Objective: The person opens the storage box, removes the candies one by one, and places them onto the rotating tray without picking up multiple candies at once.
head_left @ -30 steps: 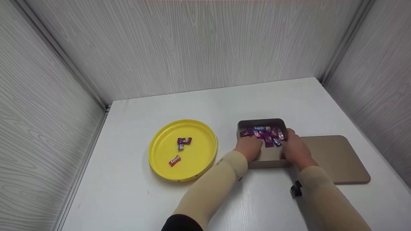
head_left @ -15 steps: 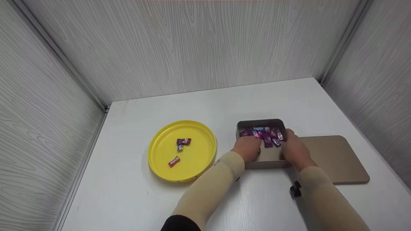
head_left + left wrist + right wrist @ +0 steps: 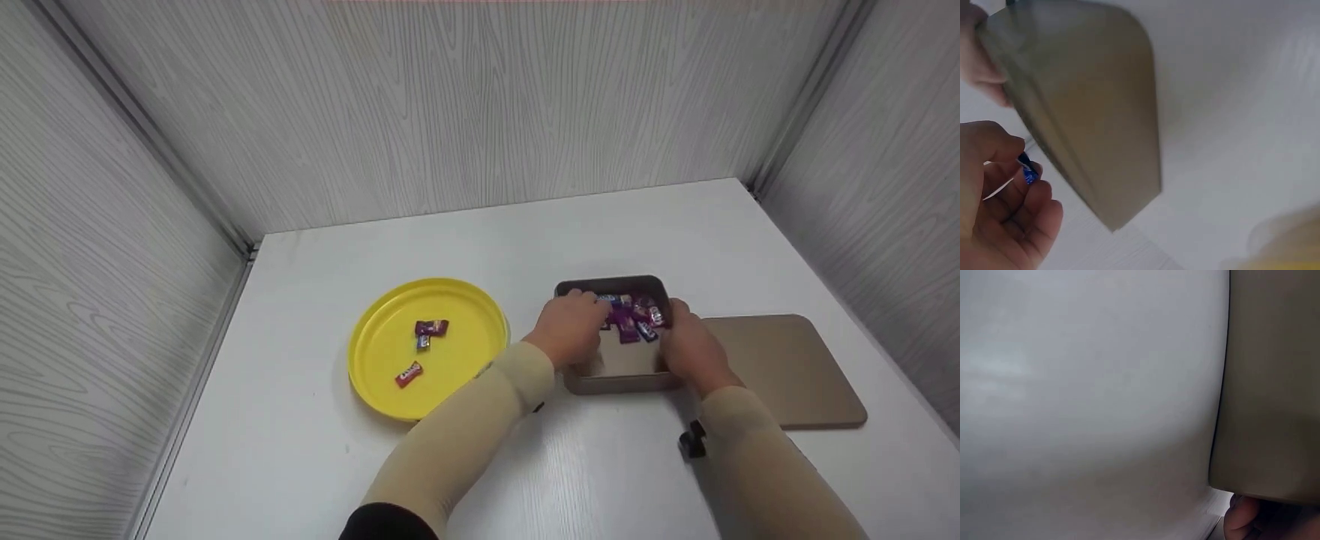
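My left hand (image 3: 568,330) is above the left side of an open brown rectangular tin (image 3: 622,385). In the left wrist view, its thumb and finger pinch a small blue-wrapped candy (image 3: 1028,171). Several purple and blue wrapped candies (image 3: 628,328) lie in the tin, mostly toward its far side, and the left hand hides some of them. My right hand (image 3: 694,349) holds the tin's right wall. The tin's side (image 3: 1275,382) fills the right part of the right wrist view.
A round yellow tray (image 3: 465,375) stands left of the tin. On it lie a purple candy (image 3: 431,328), a blue candy (image 3: 423,343) and a red candy (image 3: 409,374). A flat brown lid (image 3: 787,375) lies to the right, partly behind the right forearm.
My left hand has risen from inside the tin and shifted left and away, over its left wall. The right hand stays on the tin's right wall.
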{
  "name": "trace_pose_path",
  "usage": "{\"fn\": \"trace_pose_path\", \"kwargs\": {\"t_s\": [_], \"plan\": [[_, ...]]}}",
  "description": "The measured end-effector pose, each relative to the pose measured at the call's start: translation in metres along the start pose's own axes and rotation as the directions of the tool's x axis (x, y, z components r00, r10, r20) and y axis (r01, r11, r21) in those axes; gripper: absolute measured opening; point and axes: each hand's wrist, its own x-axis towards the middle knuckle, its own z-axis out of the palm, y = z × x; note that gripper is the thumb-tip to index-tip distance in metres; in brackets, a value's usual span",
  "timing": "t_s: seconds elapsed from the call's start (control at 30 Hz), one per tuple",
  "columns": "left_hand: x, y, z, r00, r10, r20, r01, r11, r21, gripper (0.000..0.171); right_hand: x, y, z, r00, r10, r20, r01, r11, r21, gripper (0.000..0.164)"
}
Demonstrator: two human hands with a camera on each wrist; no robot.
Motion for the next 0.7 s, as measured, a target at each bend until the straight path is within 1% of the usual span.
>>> {"fn": "trace_pose_path", "kwargs": {"t_s": [0.07,0.17,0.37,0.43,0.57,0.7], "plan": [[-0.003,-0.010,-0.005,0.999,-0.028,0.016,0.028,1.000,-0.006,0.035,0.000,-0.001,0.001,1.000,0.001,0.004,-0.001,1.000,0.001,0.062],[-0.009,-0.029,-0.009,0.997,-0.070,0.035,0.070,0.997,-0.013,0.033,0.001,-0.002,0.002,1.000,0.003,0.006,-0.003,1.000,0.000,0.063],[-0.021,-0.074,-0.008,0.990,-0.134,0.048,0.134,0.991,0.021,0.022,0.005,-0.001,0.002,1.000,-0.013,0.004,0.013,1.000,-0.020,0.062],[-0.028,-0.088,-0.006,0.987,-0.150,0.061,0.148,0.988,0.030,0.022,0.006,0.000,0.003,1.000,-0.015,0.006,0.015,1.000,-0.024,0.062],[-0.043,-0.111,-0.001,0.978,-0.189,0.089,0.189,0.982,0.007,0.021,0.007,0.001,0.003,1.000,0.003,0.018,-0.003,1.000,-0.019,0.062],[-0.057,-0.131,0.008,0.967,-0.223,0.120,0.227,0.974,-0.021,0.012,0.008,0.003,0.004,1.000,0.010,0.028,-0.009,1.000,-0.018,0.062]]}}
